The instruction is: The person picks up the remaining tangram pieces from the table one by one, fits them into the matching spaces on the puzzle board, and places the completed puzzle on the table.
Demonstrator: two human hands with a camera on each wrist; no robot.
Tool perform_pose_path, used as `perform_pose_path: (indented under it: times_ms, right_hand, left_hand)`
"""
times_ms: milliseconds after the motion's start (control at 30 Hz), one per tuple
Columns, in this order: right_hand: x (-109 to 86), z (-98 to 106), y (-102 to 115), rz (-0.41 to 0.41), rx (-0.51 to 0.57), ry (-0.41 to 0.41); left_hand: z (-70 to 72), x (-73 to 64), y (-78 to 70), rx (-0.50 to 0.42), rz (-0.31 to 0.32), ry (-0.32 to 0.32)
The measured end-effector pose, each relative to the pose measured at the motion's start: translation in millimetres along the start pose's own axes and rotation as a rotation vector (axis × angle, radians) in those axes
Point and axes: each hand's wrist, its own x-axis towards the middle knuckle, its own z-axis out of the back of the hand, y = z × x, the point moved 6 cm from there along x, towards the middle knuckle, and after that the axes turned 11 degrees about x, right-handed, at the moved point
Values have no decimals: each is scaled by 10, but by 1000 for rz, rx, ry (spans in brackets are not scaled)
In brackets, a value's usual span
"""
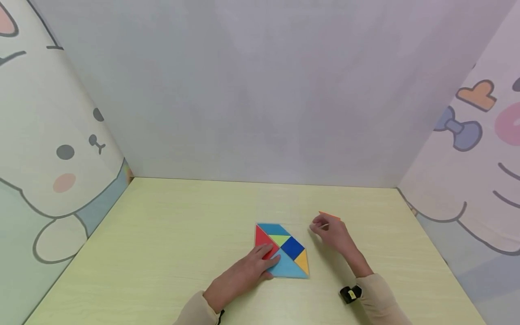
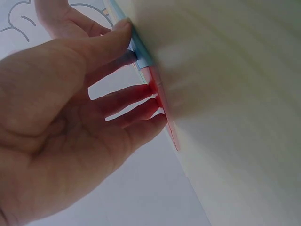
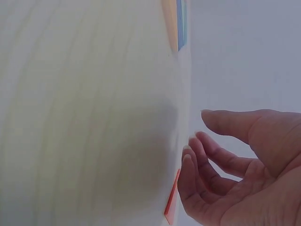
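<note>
Flat tangram pieces lie together mid-table: a red triangle (image 1: 263, 238), a teal piece (image 1: 271, 229), a light green triangle (image 1: 279, 239), a dark blue square (image 1: 293, 248), a yellow-orange triangle (image 1: 302, 262) and a light blue triangle (image 1: 287, 267). My left hand (image 1: 246, 271) rests its fingertips on the red triangle, its thumb and forefinger by the light blue one. To the right, my right hand (image 1: 334, 232) hovers with bent fingers and nothing between thumb and fingers. An orange-red piece (image 3: 172, 202) lies beyond it, partly hidden by that hand in the head view.
The pale wooden table (image 1: 162, 234) meets a plain light wall (image 1: 260, 99) at the back. Side panels with cartoon drawings (image 1: 61, 149) stand left and right. A black device (image 1: 350, 294) is on the right wrist.
</note>
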Motion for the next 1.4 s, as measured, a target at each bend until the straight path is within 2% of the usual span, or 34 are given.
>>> perform_pose_path:
  times_ms: [633,767,1000,1400]
  right_hand:
    - [73,316,-211,-53,-78,-25]
    - [83,370,-249,-85,-102,-32]
    - [77,466,-312,-111,-82,-35]
    - [92,475,-369,-144,-114,-29]
  left_hand:
    - [13,-5,11,0,-13,-9]
    - [21,-7,6,-4,-19,-13]
    - [7,-5,12,-2,-14,-11]
    - [13,5,-6,7,-20,-24]
